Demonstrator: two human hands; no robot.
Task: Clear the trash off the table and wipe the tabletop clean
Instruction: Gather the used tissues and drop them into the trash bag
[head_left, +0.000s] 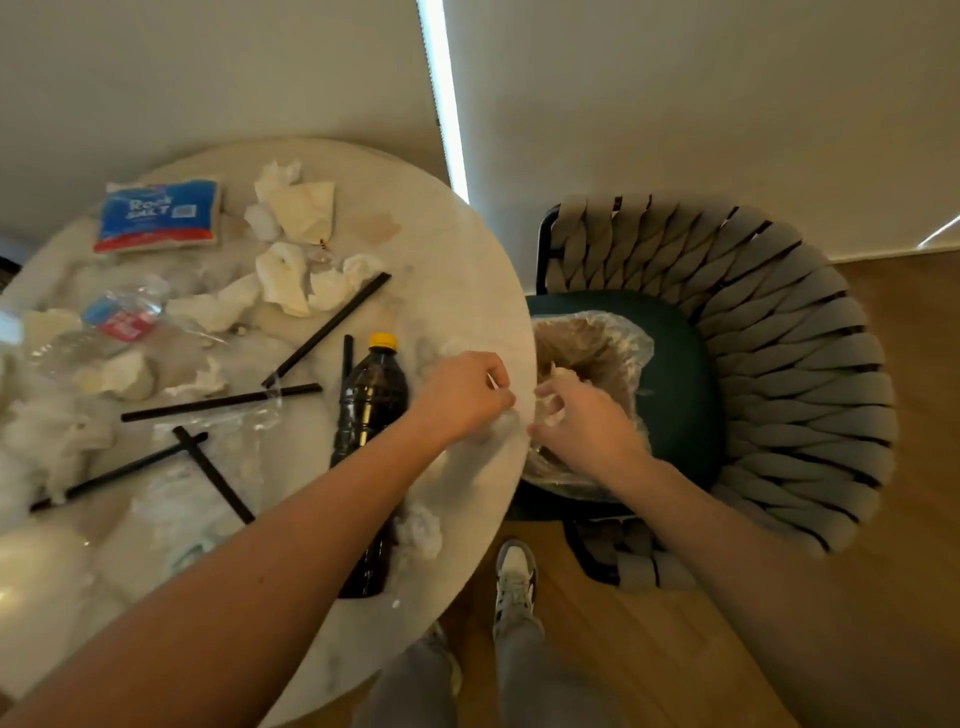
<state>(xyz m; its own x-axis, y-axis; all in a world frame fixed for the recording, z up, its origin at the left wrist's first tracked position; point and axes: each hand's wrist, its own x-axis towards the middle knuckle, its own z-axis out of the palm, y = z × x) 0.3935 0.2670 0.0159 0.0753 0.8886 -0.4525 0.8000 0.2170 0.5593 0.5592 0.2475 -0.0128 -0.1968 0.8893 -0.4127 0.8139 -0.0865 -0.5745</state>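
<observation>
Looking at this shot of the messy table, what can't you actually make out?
All in the head view:
- Dark bottle: its lower part is hidden behind the left forearm.
- Left hand: what it pinches is blurred and too small to name.
- Right hand: its fingers cover part of the white scrap it holds.
- Bag on the chair: contents unclear through the crinkled plastic.
- Table: cut off by the left edge.

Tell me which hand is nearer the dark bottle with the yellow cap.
Left. The left hand is just right of the dark bottle; the right hand is farther right, at the bag-lined bin.
</observation>
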